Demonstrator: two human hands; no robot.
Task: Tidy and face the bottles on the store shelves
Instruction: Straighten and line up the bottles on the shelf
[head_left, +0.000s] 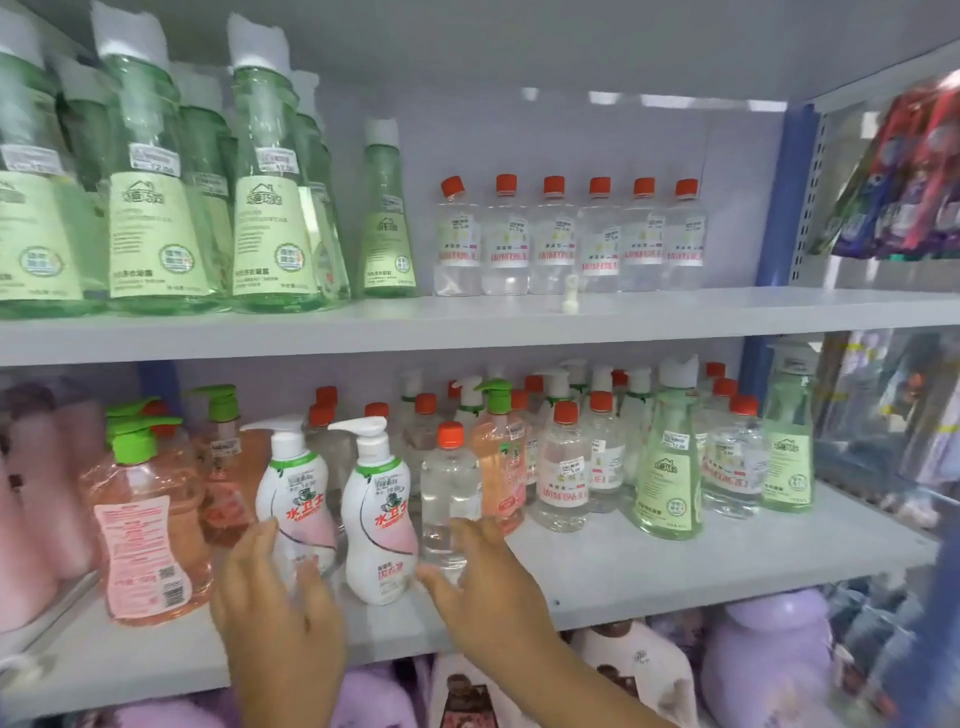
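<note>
- Your left hand (275, 597) sits at the lower centre of the frame, fingers spread around the base of a white pump bottle (296, 488); whether they truly grip it is unclear.
- Your right hand (483, 577) is just right of it, fingers and thumb curled around the foot of a clear red-capped bottle (450, 488).
- Between your hands stands a second white pump bottle (379, 514), upright on the middle shelf (675, 561).
- Left of these, a pink green-pump bottle (145, 530) stands at the shelf's front.
- Further back, mixed red-capped and green bottles crowd the middle right.
- On the upper shelf (467, 317), tall green bottles (156, 208) fill the upper left; six clear red-capped bottles (571, 239) line the back.
</note>
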